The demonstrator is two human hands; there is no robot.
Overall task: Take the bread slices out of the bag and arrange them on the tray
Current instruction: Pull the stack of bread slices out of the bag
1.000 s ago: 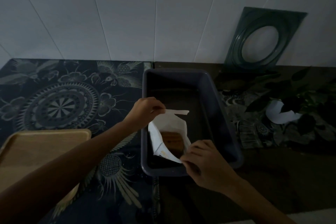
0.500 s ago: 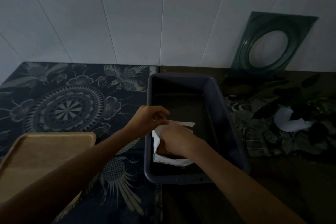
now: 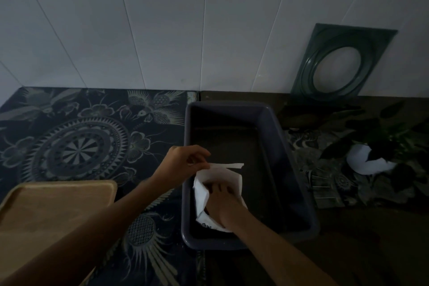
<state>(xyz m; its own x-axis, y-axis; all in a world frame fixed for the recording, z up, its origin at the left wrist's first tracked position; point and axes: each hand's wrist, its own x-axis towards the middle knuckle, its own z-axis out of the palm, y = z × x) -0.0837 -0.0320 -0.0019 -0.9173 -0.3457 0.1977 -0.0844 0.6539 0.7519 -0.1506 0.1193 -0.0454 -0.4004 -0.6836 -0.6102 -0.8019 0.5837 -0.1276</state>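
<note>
In the lower middle of the frame a white paper bag (image 3: pixel 218 183) stands inside a dark plastic tub (image 3: pixel 274 127). The left hand (image 3: pixel 183 165) is just above and left of the bag and pinches the upper edge of it between thumb and fingers, so the mouth is held open. The right hand (image 3: pixel 222 202) is pushed down into the mouth of the bag; its fingers are inside, so I cannot tell if they are closed around a slice or not. The wooden tray (image 3: pixel 58 204) lies at the lower left of the frame, well apart from the bag, on a cloth with a dark pattern (image 3: pixel 76 146).

Compared with one second ago, the right hand has moved from the near edge of the bag into the bag, and compared with half a second ago it sits deeper. The brown bread that was visible in the open mouth before is now covered by this hand. The left hand has kept its grip on the same edge.

The scene is very dim. The bread is hidden completely, and the near left corner of the tray is cut off by the frame and partly covered by the left forearm.
</note>
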